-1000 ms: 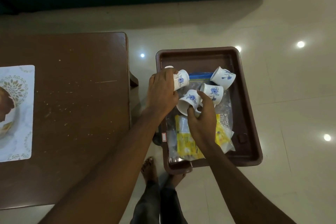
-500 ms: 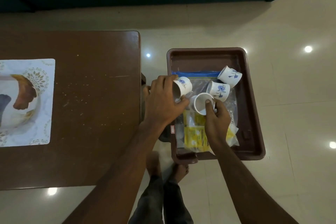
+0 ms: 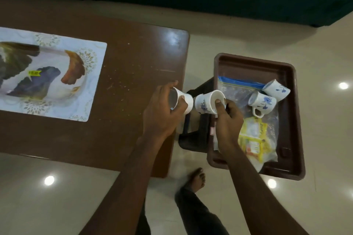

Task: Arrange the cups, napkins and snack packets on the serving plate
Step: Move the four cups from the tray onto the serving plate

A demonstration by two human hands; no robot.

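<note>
My left hand (image 3: 162, 108) grips a white cup (image 3: 181, 101) on its side over the table's right edge. My right hand (image 3: 227, 120) holds a second white cup with a blue flower (image 3: 207, 102) by its rim, beside the first. Two more flowered cups (image 3: 262, 102) (image 3: 276, 88) lie tilted in the brown tray (image 3: 292, 120), on a clear zip bag (image 3: 236, 86). Yellow snack packets (image 3: 252, 137) lie in the tray's near part. The white patterned serving plate (image 3: 57, 74) rests flat at the left of the table.
The brown wooden table (image 3: 129, 66) fills the left. The tray sits on a dark stool (image 3: 194, 135) beside the table's right edge. My bare foot (image 3: 196, 179) is on the glossy tiled floor below. A dark green cloth hangs at the back.
Both hands lifted their cups out of the tray and carried them left, toward the table. The view swung left, showing more of the serving plate.
</note>
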